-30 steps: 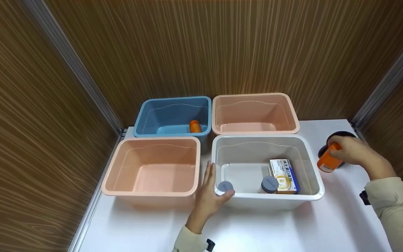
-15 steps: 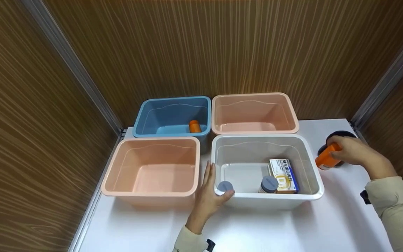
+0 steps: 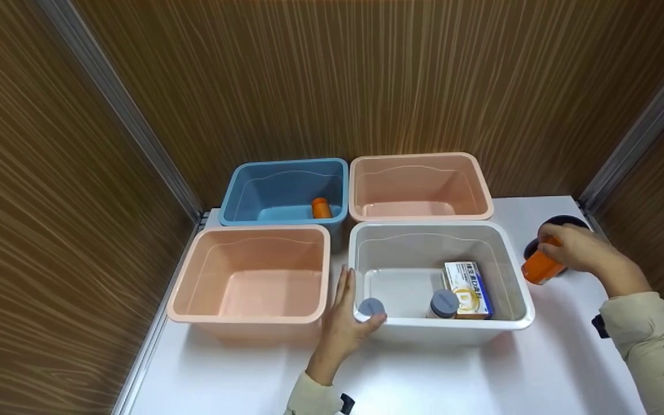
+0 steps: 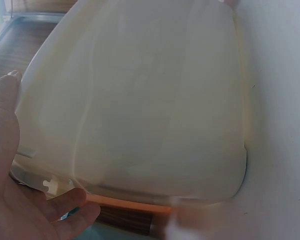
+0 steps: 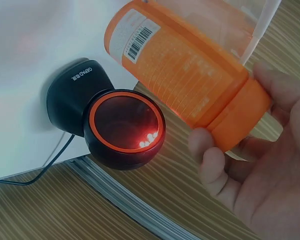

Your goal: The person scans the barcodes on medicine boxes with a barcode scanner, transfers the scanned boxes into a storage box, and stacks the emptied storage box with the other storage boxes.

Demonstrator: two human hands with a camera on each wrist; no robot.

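My right hand (image 3: pixel 583 248) holds an orange bottle (image 3: pixel 539 266) by its cap, tilted, right of the white bin (image 3: pixel 447 328). In the right wrist view, the label and barcode on the bottle (image 5: pixel 175 65) show above a black barcode scanner (image 5: pixel 122 120). Red light glows in the scanner's round window. Thumb and fingers are round the orange cap (image 5: pixel 240 115). My left hand (image 3: pixel 340 328) rests at the white bin's near left corner, fingers extended along the side and thumb at the front rim. That bin contains a white-and-yellow box (image 3: pixel 468 288) and two grey-lidded bottles (image 3: pixel 443 302).
A blue bin (image 3: pixel 274 214) with an orange bottle (image 3: pixel 321 208) inside stands at the back left. Two peach bins are here, one at the back right (image 3: pixel 421 218) and one at the front left (image 3: pixel 251 319). Wood-grain panels enclose the white table. The scanner's cable (image 5: pixel 50 160) trails away.
The orange bottle has tilted slightly and turned in my right hand, so less of its white label shows in the head view. My left hand and the bins stay where they were.
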